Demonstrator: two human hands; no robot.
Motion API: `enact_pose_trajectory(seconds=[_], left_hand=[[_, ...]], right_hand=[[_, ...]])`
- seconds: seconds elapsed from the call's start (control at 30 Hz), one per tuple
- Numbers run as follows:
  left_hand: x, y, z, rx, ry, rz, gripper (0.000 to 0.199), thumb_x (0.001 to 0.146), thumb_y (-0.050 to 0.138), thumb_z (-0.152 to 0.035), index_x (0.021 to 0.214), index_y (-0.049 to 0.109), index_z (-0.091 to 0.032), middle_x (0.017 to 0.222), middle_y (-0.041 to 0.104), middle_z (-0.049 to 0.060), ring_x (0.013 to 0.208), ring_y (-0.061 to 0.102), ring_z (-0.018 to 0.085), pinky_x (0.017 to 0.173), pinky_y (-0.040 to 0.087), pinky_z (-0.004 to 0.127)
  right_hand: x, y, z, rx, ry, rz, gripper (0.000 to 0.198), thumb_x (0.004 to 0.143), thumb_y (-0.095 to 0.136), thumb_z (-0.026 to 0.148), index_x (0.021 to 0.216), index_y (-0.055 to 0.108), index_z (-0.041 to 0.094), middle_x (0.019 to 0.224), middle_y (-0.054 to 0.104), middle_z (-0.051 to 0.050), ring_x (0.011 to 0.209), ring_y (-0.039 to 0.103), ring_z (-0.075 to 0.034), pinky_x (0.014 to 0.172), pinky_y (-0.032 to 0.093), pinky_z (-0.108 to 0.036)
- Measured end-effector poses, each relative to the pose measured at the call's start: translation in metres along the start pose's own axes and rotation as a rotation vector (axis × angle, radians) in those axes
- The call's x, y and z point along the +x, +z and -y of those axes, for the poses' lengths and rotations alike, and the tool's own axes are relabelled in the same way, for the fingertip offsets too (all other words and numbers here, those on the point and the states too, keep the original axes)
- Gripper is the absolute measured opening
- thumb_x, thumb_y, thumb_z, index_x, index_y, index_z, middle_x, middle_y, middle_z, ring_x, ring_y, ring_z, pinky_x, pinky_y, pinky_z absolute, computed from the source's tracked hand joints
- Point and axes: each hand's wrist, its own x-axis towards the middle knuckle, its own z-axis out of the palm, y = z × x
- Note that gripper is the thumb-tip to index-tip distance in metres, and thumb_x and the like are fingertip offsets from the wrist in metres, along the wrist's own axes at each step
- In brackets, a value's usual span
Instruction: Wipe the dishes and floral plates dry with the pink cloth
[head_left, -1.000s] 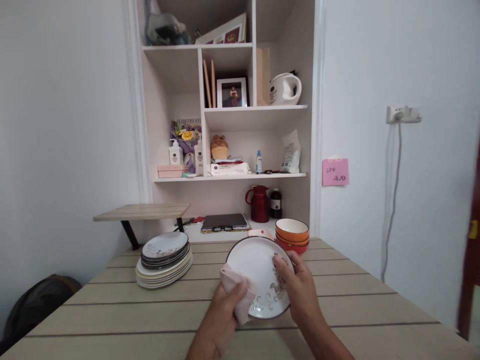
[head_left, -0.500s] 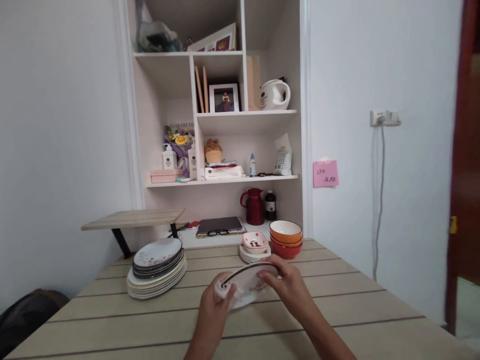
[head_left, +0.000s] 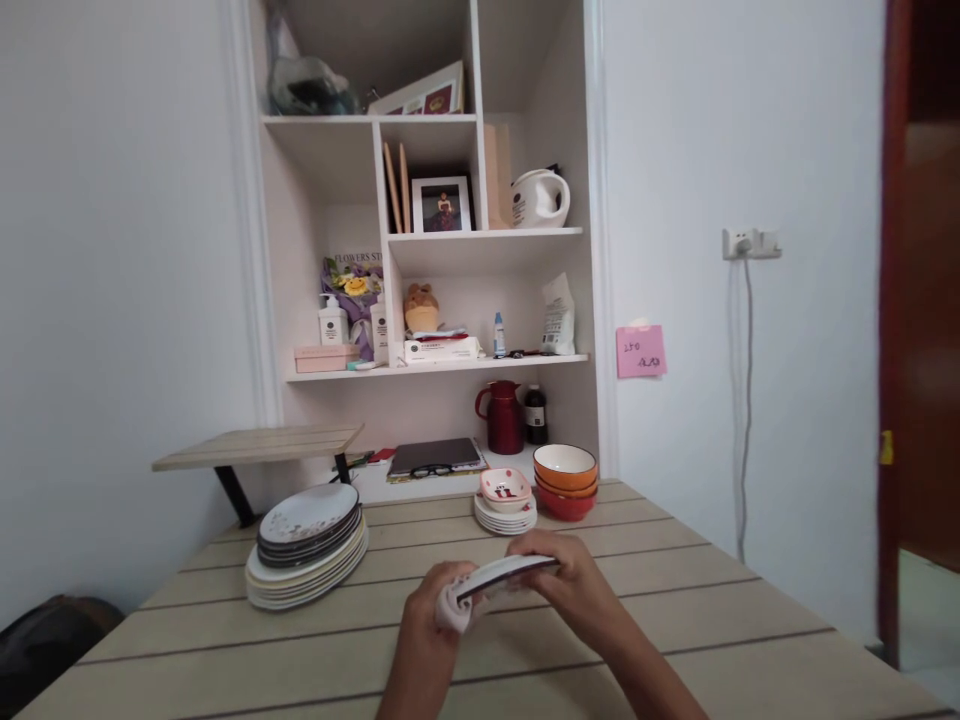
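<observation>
Over the wooden slatted table [head_left: 720, 610] I hold a white plate with a dark rim [head_left: 506, 573], now lying almost flat and seen edge-on. My right hand [head_left: 574, 585] grips its right and far edge. A pale pink cloth [head_left: 452, 606] is bunched in my left hand [head_left: 427, 628] and pressed against the plate's left edge and underside.
A stack of plates [head_left: 306, 540] stands at the table's left. Toward the back are a small pile of saucers with a red-and-white dish [head_left: 506, 500] and stacked orange bowls [head_left: 565, 480]. Behind them a shelf unit [head_left: 435, 250] holds a red jug [head_left: 504, 416] and bottles.
The plate went from facing me upright to nearly horizontal and came lower. My view shifted right, and the small dishes behind it came into sight.
</observation>
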Motion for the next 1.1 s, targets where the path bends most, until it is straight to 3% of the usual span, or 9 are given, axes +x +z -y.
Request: enact_pose_trajectory(seconds=[0.1,0.2,0.33,0.47,0.57,0.7,0.97,1.1], left_hand=[[-0.001,0.0,-0.003,-0.086,-0.097,-0.159,0.032,0.065,0.078,-0.047,0.08,0.073,-0.019,0.079,0.072,0.007,0.076,0.064,0.024,0.075,0.051,0.029],[0.0,-0.004,-0.003,-0.196,-0.177,-0.253,0.044,0.061,0.081,-0.049,0.09,0.071,-0.017,0.089,0.073,0.008,0.083,0.066,0.024,0.076,0.051,0.029],[-0.001,0.001,0.002,-0.395,-0.291,-0.317,0.053,0.065,0.079,-0.049,0.103,0.067,-0.014,0.093,0.073,0.009,0.087,0.068,0.025,0.079,0.052,0.032],[-0.005,0.022,0.004,-0.655,-0.388,-0.319,0.059,0.068,0.079,-0.05,0.112,0.064,-0.014,0.1,0.073,0.011,0.094,0.068,0.026,0.084,0.053,0.034],[-0.006,0.033,0.001,-0.812,-0.438,-0.314,0.063,0.069,0.08,-0.043,0.122,0.059,-0.017,0.107,0.072,0.012,0.1,0.068,0.027,0.087,0.053,0.036],[-0.006,0.032,-0.004,-0.904,-0.464,-0.327,0.057,0.072,0.08,-0.032,0.123,0.059,-0.019,0.11,0.071,0.012,0.105,0.066,0.027,0.088,0.054,0.036],[-0.004,0.018,0.011,-0.912,-0.57,-0.359,0.048,0.077,0.075,-0.027,0.122,0.059,-0.018,0.108,0.072,0.013,0.1,0.068,0.028,0.082,0.056,0.039],[-0.005,0.017,0.026,-0.878,-0.682,-0.351,0.044,0.077,0.075,-0.03,0.116,0.061,-0.017,0.103,0.073,0.013,0.096,0.069,0.028,0.078,0.057,0.04]], right_hand=[[-0.001,0.011,-0.005,0.131,0.106,-0.112,0.009,0.071,0.069,0.025,0.067,0.073,0.019,0.062,0.066,0.0,0.061,0.056,-0.017,0.058,0.042,-0.026],[-0.003,0.026,-0.009,0.298,0.183,-0.219,0.016,0.07,0.073,0.032,0.072,0.073,0.017,0.07,0.071,-0.002,0.067,0.06,-0.019,0.061,0.045,-0.028],[-0.003,0.044,-0.006,0.646,0.325,-0.395,0.042,0.068,0.076,0.042,0.099,0.071,0.013,0.083,0.076,-0.009,0.072,0.068,-0.024,0.068,0.053,-0.035],[-0.003,0.055,-0.003,0.915,0.429,-0.546,0.054,0.064,0.081,0.043,0.106,0.067,0.012,0.085,0.077,-0.01,0.077,0.071,-0.027,0.072,0.057,-0.039],[-0.004,0.062,-0.005,1.079,0.475,-0.52,0.054,0.067,0.079,0.043,0.109,0.065,0.011,0.091,0.078,-0.011,0.086,0.072,-0.029,0.077,0.058,-0.04],[-0.004,0.067,-0.011,1.18,0.512,-0.419,0.053,0.074,0.075,0.041,0.114,0.063,0.009,0.097,0.077,-0.013,0.091,0.071,-0.027,0.083,0.057,-0.039],[-0.004,0.064,-0.01,1.016,0.509,-0.354,0.069,0.074,0.073,0.046,0.132,0.052,0.015,0.112,0.073,-0.012,0.098,0.07,-0.027,0.086,0.055,-0.039],[-0.006,0.068,-0.027,0.938,0.508,-0.336,0.073,0.072,0.074,0.048,0.134,0.051,0.016,0.115,0.072,-0.013,0.1,0.069,-0.029,0.088,0.054,-0.043]])
